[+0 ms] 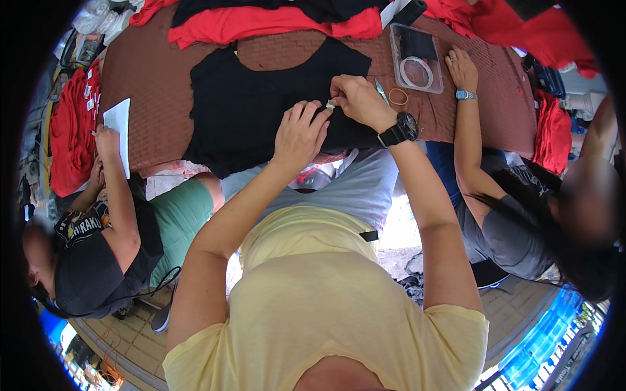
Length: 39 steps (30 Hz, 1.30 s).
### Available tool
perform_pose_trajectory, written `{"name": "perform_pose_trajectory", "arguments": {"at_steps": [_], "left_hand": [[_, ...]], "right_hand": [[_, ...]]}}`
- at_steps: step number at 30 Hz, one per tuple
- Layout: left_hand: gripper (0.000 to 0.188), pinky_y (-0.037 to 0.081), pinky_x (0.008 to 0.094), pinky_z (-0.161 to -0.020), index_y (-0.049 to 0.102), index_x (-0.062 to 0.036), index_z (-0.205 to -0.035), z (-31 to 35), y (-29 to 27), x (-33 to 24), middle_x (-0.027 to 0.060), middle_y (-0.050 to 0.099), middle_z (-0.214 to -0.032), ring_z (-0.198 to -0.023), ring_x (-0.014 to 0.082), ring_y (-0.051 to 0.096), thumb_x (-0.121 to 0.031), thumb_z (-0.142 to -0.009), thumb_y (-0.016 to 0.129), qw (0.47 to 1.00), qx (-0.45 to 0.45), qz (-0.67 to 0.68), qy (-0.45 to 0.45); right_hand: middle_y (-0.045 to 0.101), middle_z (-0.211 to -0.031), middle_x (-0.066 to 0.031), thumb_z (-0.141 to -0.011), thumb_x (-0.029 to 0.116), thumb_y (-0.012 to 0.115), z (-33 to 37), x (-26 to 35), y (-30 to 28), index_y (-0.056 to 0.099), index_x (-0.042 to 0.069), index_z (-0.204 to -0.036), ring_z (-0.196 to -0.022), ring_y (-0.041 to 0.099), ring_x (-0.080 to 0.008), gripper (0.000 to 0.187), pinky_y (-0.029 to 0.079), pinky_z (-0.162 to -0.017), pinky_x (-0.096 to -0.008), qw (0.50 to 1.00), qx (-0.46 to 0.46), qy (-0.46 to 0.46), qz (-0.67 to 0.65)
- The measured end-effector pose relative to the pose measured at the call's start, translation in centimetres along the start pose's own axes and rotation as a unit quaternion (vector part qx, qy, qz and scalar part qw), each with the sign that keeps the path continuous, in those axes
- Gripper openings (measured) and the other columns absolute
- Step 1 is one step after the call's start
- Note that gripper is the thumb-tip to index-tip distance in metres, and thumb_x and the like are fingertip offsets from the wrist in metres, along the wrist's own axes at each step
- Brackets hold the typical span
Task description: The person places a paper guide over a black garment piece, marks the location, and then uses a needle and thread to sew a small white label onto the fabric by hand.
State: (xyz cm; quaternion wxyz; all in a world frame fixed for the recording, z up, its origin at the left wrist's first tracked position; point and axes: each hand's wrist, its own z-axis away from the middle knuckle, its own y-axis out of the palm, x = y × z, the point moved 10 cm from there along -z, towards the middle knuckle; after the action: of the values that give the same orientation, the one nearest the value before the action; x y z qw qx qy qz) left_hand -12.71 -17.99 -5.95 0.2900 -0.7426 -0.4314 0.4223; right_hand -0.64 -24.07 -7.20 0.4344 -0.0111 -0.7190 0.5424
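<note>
A black garment piece (261, 107) with a scooped neckline lies spread on the table in front of me. On its right part, a small white label (330, 105) is between my two hands. My right hand (360, 101) pinches it with bent fingers. My left hand (301, 132) rests flat on the black cloth with fingers stretched out, a fingertip touching the label's near side. Small thread snips (381, 91) with a light blue body lie just right of my right hand, beside a tan rubber band (398, 97).
A clear plastic box (437, 78) holds a white ring-shaped roll. At right, a co-worker's hand (462, 68) rests on the brown table cover (147, 72). At left, another person holds a pen over white paper (117, 127). Red cloth (274, 23) lies along the far edge.
</note>
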Motion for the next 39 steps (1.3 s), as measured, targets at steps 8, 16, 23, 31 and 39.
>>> {"name": "perform_pose_trajectory", "arguments": {"at_steps": [8,16,23,31,39], "left_hand": [[0.029,0.047,0.0415,-0.09,0.068,-0.0084,-0.119,0.0,0.1,-0.1,0.0085,0.06,-0.117,-0.11,0.029,0.057,-0.014,-0.091,0.068,1.0,-0.007,-0.02,0.012],[0.033,0.048,0.0415,-0.09,0.067,-0.0087,-0.125,0.0,-0.4,0.1,0.0091,0.06,-0.119,-0.112,0.0285,0.057,-0.021,-0.094,0.067,0.999,0.027,0.034,0.014],[0.034,0.046,0.0428,-0.09,0.066,-0.01,-0.125,0.2,-0.2,-0.3,0.0103,0.058,-0.122,-0.112,0.0293,0.055,-0.023,-0.094,0.067,0.999,0.026,0.006,0.021],[0.029,0.042,0.0417,-0.086,0.067,-0.0124,-0.118,-0.7,0.0,0.1,0.0084,0.058,-0.117,-0.106,0.0274,0.055,-0.027,-0.093,0.069,1.0,0.006,-0.012,-0.026],[0.026,0.04,0.0419,-0.086,0.072,-0.0134,-0.111,-0.5,-0.9,1.1,0.0059,0.057,-0.113,-0.105,0.027,0.053,-0.031,-0.093,0.07,0.997,0.013,0.037,-0.066]], "right_hand": [[0.07,-0.073,-0.0139,-0.079,0.01,0.083,-2.5,-2.1,1.2,0.065,-0.001,-0.078,-0.066,0.072,-0.0253,0.022,0.055,-0.059,-0.0351,0.987,0.106,0.117,-0.01],[0.07,-0.07,-0.0113,-0.078,0.009,0.086,-2.2,-1.8,-0.1,0.066,-0.003,-0.081,-0.06,0.067,-0.0151,0.023,0.051,-0.057,-0.0316,0.994,0.066,0.065,-0.06],[0.07,-0.073,-0.0149,-0.069,0.016,0.091,-2.0,-1.8,0.5,0.068,-0.001,-0.079,-0.073,0.071,-0.025,0.03,0.053,-0.068,-0.0382,0.997,0.057,0.044,0.029],[0.071,-0.068,-0.0141,-0.067,0.013,0.091,-3.4,-2.9,1.7,0.068,-0.002,-0.075,-0.063,0.071,-0.0253,0.029,0.055,-0.063,-0.0378,0.986,0.127,0.1,0.029],[0.069,-0.065,-0.0129,-0.067,0.012,0.091,-3.3,-2.6,1.7,0.067,-0.001,-0.074,-0.059,0.07,-0.0217,0.028,0.054,-0.06,-0.0357,0.99,0.113,0.084,0.011]]}}
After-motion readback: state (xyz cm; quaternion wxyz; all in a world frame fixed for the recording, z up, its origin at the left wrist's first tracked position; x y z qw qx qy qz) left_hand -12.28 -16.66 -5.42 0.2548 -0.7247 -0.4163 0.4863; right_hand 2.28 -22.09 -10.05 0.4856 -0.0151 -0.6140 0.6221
